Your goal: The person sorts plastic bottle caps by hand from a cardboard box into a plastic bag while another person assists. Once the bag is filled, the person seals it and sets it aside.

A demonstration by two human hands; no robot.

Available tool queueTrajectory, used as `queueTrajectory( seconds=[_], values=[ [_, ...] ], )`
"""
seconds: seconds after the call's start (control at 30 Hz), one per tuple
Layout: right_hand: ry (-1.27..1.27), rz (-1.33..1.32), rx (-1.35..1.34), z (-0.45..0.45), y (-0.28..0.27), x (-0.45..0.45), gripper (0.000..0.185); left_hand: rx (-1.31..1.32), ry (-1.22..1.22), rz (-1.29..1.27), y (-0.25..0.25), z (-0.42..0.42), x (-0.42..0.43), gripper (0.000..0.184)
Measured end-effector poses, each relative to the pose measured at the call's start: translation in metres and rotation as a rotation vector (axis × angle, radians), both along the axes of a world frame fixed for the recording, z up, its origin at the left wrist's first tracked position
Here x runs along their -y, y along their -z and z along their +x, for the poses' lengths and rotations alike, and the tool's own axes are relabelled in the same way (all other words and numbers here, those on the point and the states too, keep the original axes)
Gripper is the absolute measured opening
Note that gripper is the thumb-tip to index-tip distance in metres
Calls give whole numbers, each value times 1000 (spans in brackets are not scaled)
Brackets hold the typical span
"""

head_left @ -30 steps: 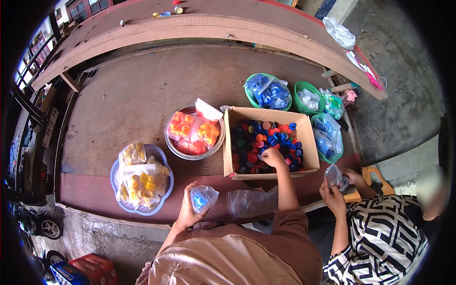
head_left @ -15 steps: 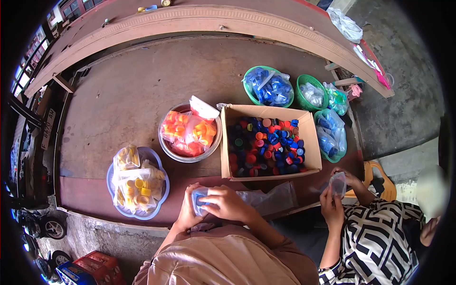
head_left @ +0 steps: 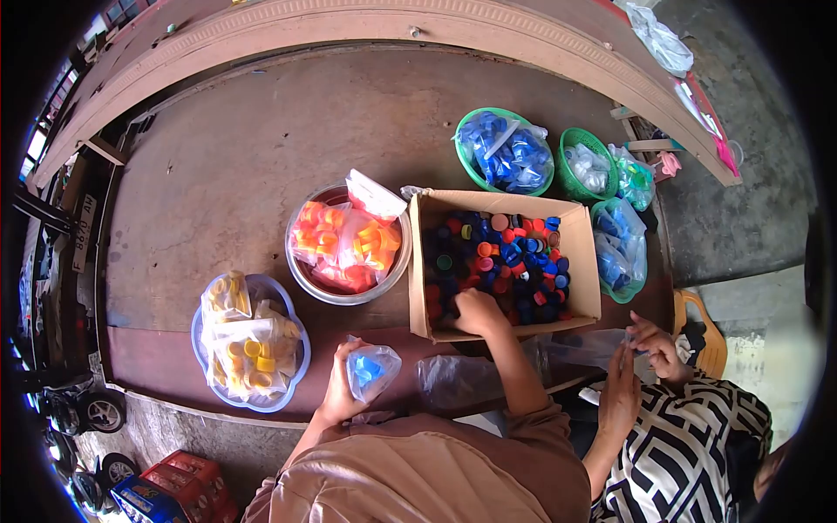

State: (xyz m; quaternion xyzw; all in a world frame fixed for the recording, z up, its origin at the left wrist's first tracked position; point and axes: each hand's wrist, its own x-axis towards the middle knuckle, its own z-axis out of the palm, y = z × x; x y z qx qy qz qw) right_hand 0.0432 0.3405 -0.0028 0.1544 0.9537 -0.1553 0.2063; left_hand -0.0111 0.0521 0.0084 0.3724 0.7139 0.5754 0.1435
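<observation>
My left hand (head_left: 341, 389) is closed around a clear plastic bag (head_left: 390, 360) and holds it upright near the table's front edge. Light blue bottle caps (head_left: 367, 371) show inside the bag. My right hand (head_left: 481, 314) reaches over the front wall of a cardboard box (head_left: 507, 333), down among loose bottle caps (head_left: 526, 261) in blue, red and other colours. Its fingertips are hidden in the shadowed front left part of the box. Between my arms, more clear plastic bags (head_left: 455, 380) lie on the table.
Left stand a lavender basin (head_left: 302, 364) of bagged yellow caps and a metal bowl (head_left: 296, 277) of bagged orange caps. Green baskets (head_left: 549, 185) with bagged caps sit behind and right of the box. At right, a co-worker's hands (head_left: 621, 390) handle a plastic bag.
My right hand has left the bag in my left hand and moved right into the cardboard box. The bag's mouth now shows open. The co-worker's hands have shifted closer together.
</observation>
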Motion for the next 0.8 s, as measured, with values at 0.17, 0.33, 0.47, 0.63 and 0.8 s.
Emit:
queueTrajectory(
  seconds=[0.17,0.33,0.47,0.63,0.8],
  values=[
    [46,-171,-40,-3,-1,-2,19,17,21,-11,5,-3,-2,79],
    [244,-605,-572,3,-46,9,34,17,25,-18,1,-7,-3,77],
    [143,-801,-900,5,-77,57,38,35,36,-9,-2,-6,-8,76],
    [162,-975,-943,2,-90,93,35,42,49,-9,-4,-4,-11,81],
    [-178,-585,-785,-4,-99,111,32,32,45,9,-9,-7,-9,80]
  ],
)
